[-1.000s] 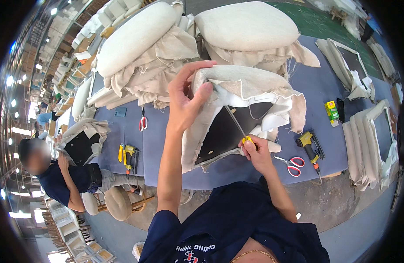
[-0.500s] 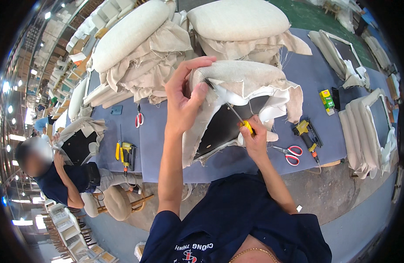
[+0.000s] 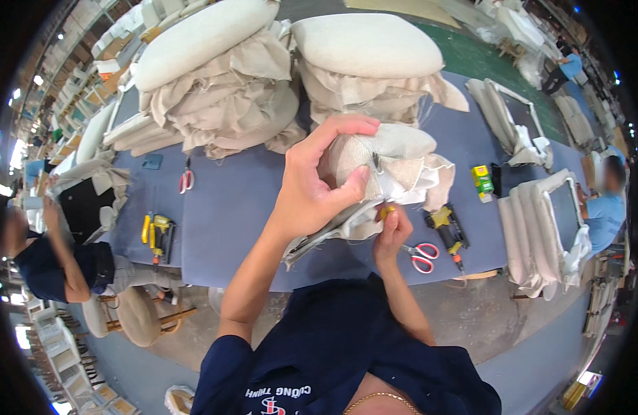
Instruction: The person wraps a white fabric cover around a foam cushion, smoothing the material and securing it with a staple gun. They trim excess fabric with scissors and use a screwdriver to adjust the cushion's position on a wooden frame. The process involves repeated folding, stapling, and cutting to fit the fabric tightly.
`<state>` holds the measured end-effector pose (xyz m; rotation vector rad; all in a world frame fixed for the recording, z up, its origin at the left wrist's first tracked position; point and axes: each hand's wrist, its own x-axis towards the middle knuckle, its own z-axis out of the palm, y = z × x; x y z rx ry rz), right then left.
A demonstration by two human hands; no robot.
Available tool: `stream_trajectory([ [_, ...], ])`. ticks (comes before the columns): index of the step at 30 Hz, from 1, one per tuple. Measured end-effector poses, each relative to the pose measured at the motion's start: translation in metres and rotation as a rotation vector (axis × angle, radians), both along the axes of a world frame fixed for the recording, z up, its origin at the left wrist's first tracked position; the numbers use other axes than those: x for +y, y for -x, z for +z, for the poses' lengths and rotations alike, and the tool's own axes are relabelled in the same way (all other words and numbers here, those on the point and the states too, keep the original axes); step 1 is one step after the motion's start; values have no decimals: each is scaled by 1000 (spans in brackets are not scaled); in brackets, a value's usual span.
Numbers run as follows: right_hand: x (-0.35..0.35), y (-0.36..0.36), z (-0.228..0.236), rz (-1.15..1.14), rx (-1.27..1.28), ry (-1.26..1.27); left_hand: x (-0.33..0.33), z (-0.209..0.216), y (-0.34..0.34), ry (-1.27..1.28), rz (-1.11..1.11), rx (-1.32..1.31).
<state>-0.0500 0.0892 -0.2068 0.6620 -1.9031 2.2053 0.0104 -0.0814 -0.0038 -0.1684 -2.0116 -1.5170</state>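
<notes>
A beige fabric-covered seat cushion (image 3: 405,140) with frayed edges and white lining is tilted up in front of me. My left hand (image 3: 315,183) is closed round its upper left corner, thumb on the near face. Beside the thumb a small dark piece (image 3: 376,164) shows at the fabric; I cannot tell exactly what it is. Below the cushion, my right hand (image 3: 391,238) grips a screwdriver by its yellow handle (image 3: 386,210). The shaft is mostly hidden by the cloth and lining. Red-handled scissors (image 3: 423,257) and a yellow-black staple gun (image 3: 446,229) lie right of that hand.
Stacked beige cushions (image 3: 208,52) and another pile (image 3: 367,48) stand at the table's far side. A green-yellow box (image 3: 482,182) and upright cushions (image 3: 540,232) are to the right. Left lie another staple gun (image 3: 162,238) and scissors (image 3: 186,181). Co-workers (image 3: 66,252) (image 3: 607,207) work at both sides.
The cushion has tipped, so its black underside is now mostly out of sight. Both hands have shifted with it, and the screwdriver's long shaft no longer shows. The whole view has turned slightly.
</notes>
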Motion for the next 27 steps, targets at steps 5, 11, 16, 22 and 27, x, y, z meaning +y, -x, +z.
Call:
stream_trajectory([
  [5,25,-8,7,463,-533,-38,24,9,8,-117,-223,-45],
  [11,84,-10,4,1609,-883,322,44,7,30,-202,-449,-27],
  [16,90,-23,24,1772,-933,562,52,5,45,-155,-523,-42],
  [22,80,-37,44,1010,-730,277,26,5,55,-103,-368,91],
  [27,50,-31,45,421,-388,-143,8,-1,32,-98,-293,77],
])
